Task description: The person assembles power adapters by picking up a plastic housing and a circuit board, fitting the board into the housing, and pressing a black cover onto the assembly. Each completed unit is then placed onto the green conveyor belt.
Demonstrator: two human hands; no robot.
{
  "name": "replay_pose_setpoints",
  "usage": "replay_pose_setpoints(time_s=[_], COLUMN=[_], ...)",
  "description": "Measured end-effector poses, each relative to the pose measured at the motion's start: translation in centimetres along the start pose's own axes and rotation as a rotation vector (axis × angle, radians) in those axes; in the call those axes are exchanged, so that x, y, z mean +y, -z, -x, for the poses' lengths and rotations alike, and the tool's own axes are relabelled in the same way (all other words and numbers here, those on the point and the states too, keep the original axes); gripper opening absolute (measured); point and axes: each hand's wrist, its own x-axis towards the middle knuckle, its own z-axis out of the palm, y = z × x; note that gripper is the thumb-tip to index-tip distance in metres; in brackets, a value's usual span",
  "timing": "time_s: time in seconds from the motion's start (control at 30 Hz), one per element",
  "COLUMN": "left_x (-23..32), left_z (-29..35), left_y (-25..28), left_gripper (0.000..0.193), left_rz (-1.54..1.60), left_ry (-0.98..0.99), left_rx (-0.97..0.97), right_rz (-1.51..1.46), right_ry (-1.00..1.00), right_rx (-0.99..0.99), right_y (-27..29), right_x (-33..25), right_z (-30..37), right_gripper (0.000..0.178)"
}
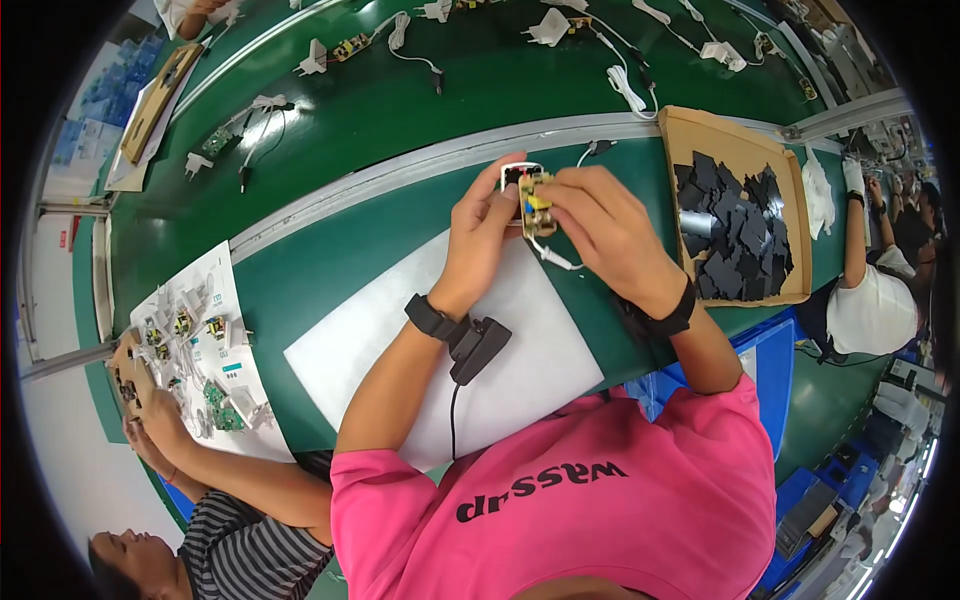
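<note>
In front of me, my left hand (478,232) is closed around a white plastic adapter housing (503,184), its open side showing something dark inside. My right hand (612,232) pinches a small circuit board (537,205) with yellow and blue components, right against the housing. A white cable (553,257) hangs below the board and bends toward my right wrist. How far the board sits inside the housing is hidden by my fingers. Beneath my forearms lies a white foam sheet (375,335) on the green table.
An open cardboard box (800,235) of black sheet pieces (735,235) stands at right. Beyond the metal rail, several white adapters with cables (548,28) lie on a green belt. At left, a co-worker's hands (160,425) work beside a white sheet (215,275) with circuit boards.
</note>
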Motion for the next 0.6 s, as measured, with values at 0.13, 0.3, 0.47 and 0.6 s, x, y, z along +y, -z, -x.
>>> replay_pose_setpoints(time_s=[0.13, 0.3, 0.47, 0.6], left_x=[-0.2, -0.5, -0.5, -1.1], left_z=[-0.2, 0.1, 0.1, -0.1], left_y=[0.1, 0.1, 0.2, 0.7], left_gripper=[0.039, 0.043, 0.041, 0.04], left_rz=[0.056, 0.072, 0.05, -0.035], left_ry=[-0.015, -0.046, -0.012, -0.051], left_rx=[0.005, 0.056, 0.068, 0.048], right_rz=[0.116, 0.128, 0.124, 0.144], right_ry=[0.073, 0.124, 0.141, 0.126], right_rx=[-0.04, -0.069, -0.097, -0.097], right_y=[-0.4, -0.9, -1.6, -1.9], right_x=[0.5, 0.1, 0.5, 0.5], right_z=[-0.7, -1.2, -0.8, -0.2], right_gripper=[0.035, 0.037, 0.039, 0.041])
